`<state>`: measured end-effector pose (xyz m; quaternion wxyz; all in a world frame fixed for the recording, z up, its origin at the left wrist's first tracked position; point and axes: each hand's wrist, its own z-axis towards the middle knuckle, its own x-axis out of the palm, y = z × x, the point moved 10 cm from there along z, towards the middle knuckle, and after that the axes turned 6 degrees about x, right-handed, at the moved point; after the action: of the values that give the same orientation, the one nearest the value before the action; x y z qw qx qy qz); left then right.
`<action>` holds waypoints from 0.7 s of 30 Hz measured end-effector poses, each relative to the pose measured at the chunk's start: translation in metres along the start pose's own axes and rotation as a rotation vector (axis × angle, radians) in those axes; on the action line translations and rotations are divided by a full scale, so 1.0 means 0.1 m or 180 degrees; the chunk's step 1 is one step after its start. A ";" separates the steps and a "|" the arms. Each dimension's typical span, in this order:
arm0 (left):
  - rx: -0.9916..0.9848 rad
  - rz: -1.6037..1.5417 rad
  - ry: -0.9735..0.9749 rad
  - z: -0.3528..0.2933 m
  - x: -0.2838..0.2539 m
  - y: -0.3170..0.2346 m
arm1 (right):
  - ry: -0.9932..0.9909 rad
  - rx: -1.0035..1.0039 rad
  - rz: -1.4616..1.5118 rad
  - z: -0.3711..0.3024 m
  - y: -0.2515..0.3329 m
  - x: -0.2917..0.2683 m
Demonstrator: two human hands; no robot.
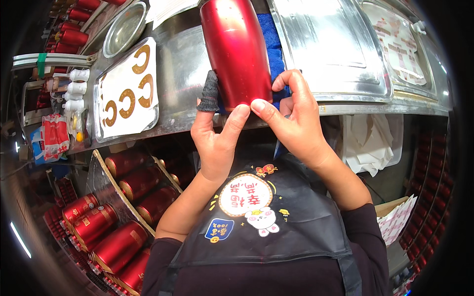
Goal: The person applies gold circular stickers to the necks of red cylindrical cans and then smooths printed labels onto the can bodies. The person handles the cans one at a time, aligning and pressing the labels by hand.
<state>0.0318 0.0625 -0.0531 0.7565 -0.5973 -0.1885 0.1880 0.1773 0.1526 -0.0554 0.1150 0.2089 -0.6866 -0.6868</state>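
A glossy red bottle [236, 49] lies in front of me, its near end toward my body and its far end cut off by the top edge. My left hand [216, 128] grips its near left side; a dark knitted cover is on one finger, and the thumb presses the near rim. My right hand [294, 111] holds the near right side, its thumb tip beside the left thumb on the rim. The bottle lies over a blue cloth [270, 37] on the metal worktable [180, 64].
Left on the table are a tray with a white sheet of gold C-shaped pieces [127, 93] and a metal bowl [126, 28]. A large metal tray [331, 47] lies to the right, beside a tray of printed pieces [400, 47]. Several red bottles [118, 246] fill racks below left.
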 end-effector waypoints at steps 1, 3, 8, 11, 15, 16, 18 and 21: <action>-0.0042 0.0008 -0.0015 -0.01 0.01 0.00 | 0.0064 0.0068 0.0062 -0.01 -0.02 -0.01; -0.0096 -0.0013 -0.0055 -0.01 0.02 -0.01 | 0.0185 0.0261 0.0316 -0.01 -0.10 -0.02; 0.0209 0.0321 -0.0135 0.01 -0.07 -0.14 | 0.0239 0.0285 0.0854 -0.02 -0.15 -0.05; 0.0013 0.0571 0.0191 0.01 -0.03 -0.07 | 0.0150 0.0215 0.0666 -0.05 -0.15 -0.02; -0.0051 0.0308 0.0086 -0.04 -0.01 -0.04 | -0.0296 -0.0614 -0.0267 -0.10 0.12 -0.03; -0.0134 0.0205 0.0056 -0.05 0.00 -0.02 | -0.0331 -0.0591 -0.0322 -0.10 0.12 -0.02; -0.0271 0.0162 0.0020 -0.06 0.01 0.01 | -0.0365 -0.0593 -0.0293 -0.09 0.12 -0.02; -0.0327 0.0322 0.0016 -0.06 0.02 0.01 | -0.0331 -0.0482 -0.0262 -0.08 0.08 -0.03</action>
<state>0.0365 0.0587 -0.0550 0.7149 -0.6446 -0.1656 0.2145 0.1828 0.1466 -0.0471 0.0663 0.1917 -0.6286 -0.7508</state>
